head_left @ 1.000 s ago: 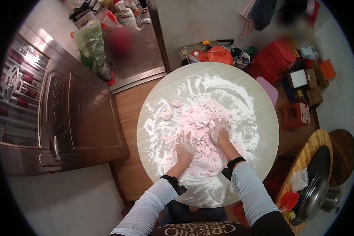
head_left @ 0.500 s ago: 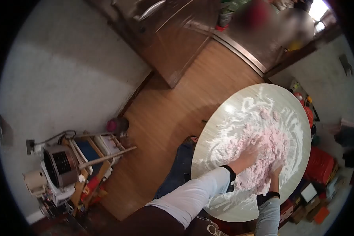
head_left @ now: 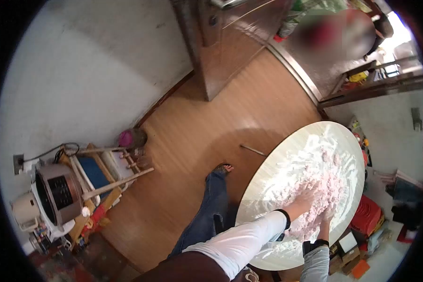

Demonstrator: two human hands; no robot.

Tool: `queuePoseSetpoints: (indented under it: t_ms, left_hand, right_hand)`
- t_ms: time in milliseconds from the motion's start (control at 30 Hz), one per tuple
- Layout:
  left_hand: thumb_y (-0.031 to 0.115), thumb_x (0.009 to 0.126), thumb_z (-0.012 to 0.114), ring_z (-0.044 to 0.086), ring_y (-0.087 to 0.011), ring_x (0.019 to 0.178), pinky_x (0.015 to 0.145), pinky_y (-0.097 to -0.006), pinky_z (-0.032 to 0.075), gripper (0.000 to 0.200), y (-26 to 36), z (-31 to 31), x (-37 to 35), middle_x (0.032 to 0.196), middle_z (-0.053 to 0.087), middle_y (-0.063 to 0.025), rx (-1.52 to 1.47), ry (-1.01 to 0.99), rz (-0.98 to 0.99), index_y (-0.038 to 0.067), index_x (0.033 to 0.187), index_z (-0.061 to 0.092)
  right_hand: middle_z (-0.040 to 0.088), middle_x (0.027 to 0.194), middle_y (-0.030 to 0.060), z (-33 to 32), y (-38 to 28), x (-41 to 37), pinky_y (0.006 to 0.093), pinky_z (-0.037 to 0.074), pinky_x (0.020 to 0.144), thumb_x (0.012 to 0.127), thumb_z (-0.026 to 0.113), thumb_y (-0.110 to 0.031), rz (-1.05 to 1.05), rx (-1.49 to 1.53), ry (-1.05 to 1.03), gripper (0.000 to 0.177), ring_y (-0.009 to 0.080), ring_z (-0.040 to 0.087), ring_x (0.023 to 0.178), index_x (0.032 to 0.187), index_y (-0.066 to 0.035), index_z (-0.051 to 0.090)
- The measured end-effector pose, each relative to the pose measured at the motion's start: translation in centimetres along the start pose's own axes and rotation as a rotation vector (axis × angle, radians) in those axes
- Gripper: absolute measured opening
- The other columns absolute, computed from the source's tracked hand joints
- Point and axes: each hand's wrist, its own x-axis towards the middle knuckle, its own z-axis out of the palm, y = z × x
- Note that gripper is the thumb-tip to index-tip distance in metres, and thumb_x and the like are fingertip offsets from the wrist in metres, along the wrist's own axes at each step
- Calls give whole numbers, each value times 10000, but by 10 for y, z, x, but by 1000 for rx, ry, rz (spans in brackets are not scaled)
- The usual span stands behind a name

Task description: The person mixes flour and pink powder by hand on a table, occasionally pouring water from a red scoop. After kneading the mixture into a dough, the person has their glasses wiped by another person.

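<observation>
Pink, crumbly dough (head_left: 331,183) is heaped over the middle of a round pale table (head_left: 256,197), with white flour smeared around it. From the lower left, my left hand (head_left: 303,201) reaches into the heap, its fingers coated and sunk among the crumbs. My right hand (head_left: 325,217) is at the heap's near right side, its fingers also mostly hidden in the dough. Dark bands circle both wrists, below pushed-up light sleeves. Whether the fingers are closed or spread does not show.
A wooden rack with a cooker (head_left: 63,190) stands by the left wall. An open door (head_left: 221,61) is at the top, with blurred shapes beyond it. A red container (head_left: 365,215) and boxes (head_left: 348,254) lie right of the table. My foot (head_left: 226,168) is on the wooden floor.
The camera view has shifted, so the table sits lower and more of my leg shows. Both hands remain in the dough, my left hand slightly lower in view.
</observation>
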Motion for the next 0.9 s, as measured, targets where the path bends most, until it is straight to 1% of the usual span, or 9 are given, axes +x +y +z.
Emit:
queuePoseSetpoints:
  t_ms: [67,133,167,267,500,633,700,800,900]
  left_hand:
    - [59,827,452,244,-319,1408,1151,-511,120,619,20,-40,8,1553,209,-152,92,-253,-95,261,1412,430]
    - [208,921,414,262,-330,1397,1145,-517,123,512,7,-12,10,1526,267,-161,219,-228,-72,335,1417,410]
    - [284,948,409,305,-338,1372,1136,-513,151,466,-2,2,7,1510,294,-170,269,-147,-34,348,1410,419]
    - [443,906,518,380,-355,1310,1089,-528,252,451,12,-15,14,1450,386,-166,334,-108,23,335,1344,514]
    - [305,869,544,330,-348,1348,1082,-564,242,508,37,-22,15,1485,338,-138,504,-208,3,297,1374,482]
    - [337,872,545,366,-359,1319,1007,-561,334,515,26,-8,15,1477,347,-158,625,-181,63,239,1374,485]
    - [427,898,535,347,-384,1321,1080,-534,256,536,47,-17,18,1466,355,-181,471,-209,17,159,1360,493]
    - [401,884,555,360,-406,1300,1055,-526,286,550,56,-29,40,1428,389,-221,655,-187,40,120,1352,491]
    - [391,880,557,350,-413,1296,1065,-518,289,517,49,-24,91,1393,410,-232,658,-180,13,124,1321,510]
  right_hand:
    - [532,715,64,0,23,14,368,472,672,910,485,-236,-201,-167,79,448,224,512,653,1309,-40,538]
    - [539,1225,325,6,50,24,460,396,978,893,519,-243,-379,-411,263,497,429,517,1150,1281,67,487]
    - [547,1203,330,7,22,5,468,403,978,892,521,-305,-126,-427,224,544,449,513,1147,1318,30,469]
    - [489,1282,330,10,-4,-17,493,341,1038,899,499,-418,-203,-564,262,601,470,457,1201,1350,-22,450]
    - [443,1293,354,1,-36,-52,540,319,1034,911,499,-433,-180,-439,230,557,496,418,1212,1322,-59,484]
    - [290,1463,277,-8,-28,-78,533,250,1080,918,489,-426,-317,-407,216,646,464,344,1295,1473,-149,306]
    - [278,1487,228,-13,-12,-86,548,275,1059,917,485,-416,-380,-535,207,670,444,351,1300,1495,-169,252]
    - [343,1460,212,-40,-3,-75,502,327,1040,908,513,-365,-326,-580,161,638,412,372,1293,1457,-109,312]
    - [483,1298,241,-45,18,8,441,404,975,885,560,-314,-300,-79,278,494,392,464,1184,1290,-38,492]
